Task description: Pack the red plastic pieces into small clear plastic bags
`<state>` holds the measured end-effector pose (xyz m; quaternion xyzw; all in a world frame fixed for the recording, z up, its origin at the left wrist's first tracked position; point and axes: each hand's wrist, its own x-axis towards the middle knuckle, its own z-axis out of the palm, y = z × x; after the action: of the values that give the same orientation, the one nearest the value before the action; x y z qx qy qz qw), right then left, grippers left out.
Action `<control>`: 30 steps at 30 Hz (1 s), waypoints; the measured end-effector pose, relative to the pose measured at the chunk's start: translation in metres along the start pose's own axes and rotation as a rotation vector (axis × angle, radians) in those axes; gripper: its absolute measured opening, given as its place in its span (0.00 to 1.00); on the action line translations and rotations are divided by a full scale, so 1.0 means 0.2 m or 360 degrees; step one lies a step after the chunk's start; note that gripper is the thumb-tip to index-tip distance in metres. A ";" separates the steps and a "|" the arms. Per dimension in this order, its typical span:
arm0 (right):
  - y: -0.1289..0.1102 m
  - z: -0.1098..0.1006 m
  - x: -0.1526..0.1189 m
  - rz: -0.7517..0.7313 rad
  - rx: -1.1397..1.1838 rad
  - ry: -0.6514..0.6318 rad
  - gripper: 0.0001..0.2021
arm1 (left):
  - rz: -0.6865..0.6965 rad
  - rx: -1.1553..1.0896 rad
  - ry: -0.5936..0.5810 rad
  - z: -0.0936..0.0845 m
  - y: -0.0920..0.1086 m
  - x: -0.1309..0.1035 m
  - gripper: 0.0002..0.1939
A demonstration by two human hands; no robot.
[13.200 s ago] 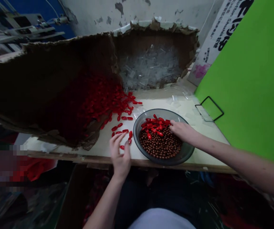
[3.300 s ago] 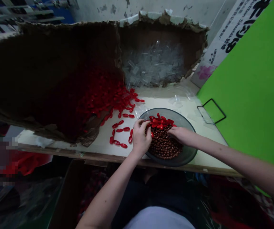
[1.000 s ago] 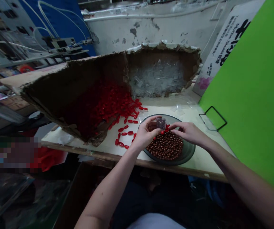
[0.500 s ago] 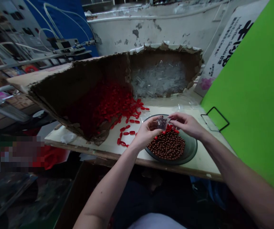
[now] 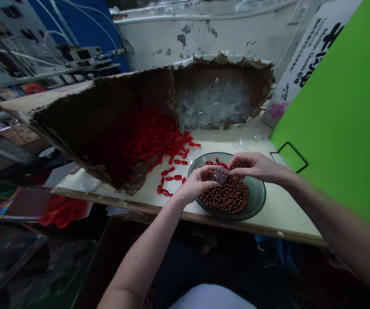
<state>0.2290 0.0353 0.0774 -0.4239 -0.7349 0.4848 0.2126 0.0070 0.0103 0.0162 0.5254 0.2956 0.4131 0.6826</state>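
Note:
Over a grey-green bowl, my left hand is closed on a small clear plastic bag with dark beads inside. My right hand pinches the bag's right edge between thumb and fingertips. Below the hands, brown round beads fill much of the bowl. Several red oval beads lie at its far side, partly behind the hands. More red beads spill from a torn cardboard box onto the table, left of the bowl.
Clear small plastic pieces fill the box's right compartment. A bright green panel and a white printed carton stand on the right. A black wire handle juts from the panel. The table's wooden front edge runs below the bowl.
The bag has tipped and moved slightly down over the bowl. My right fingers have come in to its edge. Fewer red beads show beneath my hands, more at the bowl's far side.

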 end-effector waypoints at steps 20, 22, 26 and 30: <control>0.32 0.51 0.46 0.0608 -0.1232 0.0417 0.17 | 0.0238 -0.0305 0.0642 -0.17 0.00 -0.06 0.16; 0.35 0.49 0.47 0.0648 -0.1171 0.0456 0.16 | 0.0193 -0.0354 0.0607 -0.16 -0.02 -0.07 0.17; 0.40 0.40 0.43 0.0623 -0.0949 0.0509 0.15 | 0.0093 -0.0459 0.0521 -0.13 -0.02 -0.08 0.21; 0.40 0.29 0.33 0.0482 -0.0683 0.0515 0.13 | 0.0033 -0.0527 0.0437 -0.10 -0.02 -0.07 0.25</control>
<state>0.1847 0.0728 -0.0255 -0.6354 -0.7057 0.2710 0.1578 -0.0152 0.0058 0.0059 0.3479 0.3086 0.5308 0.7085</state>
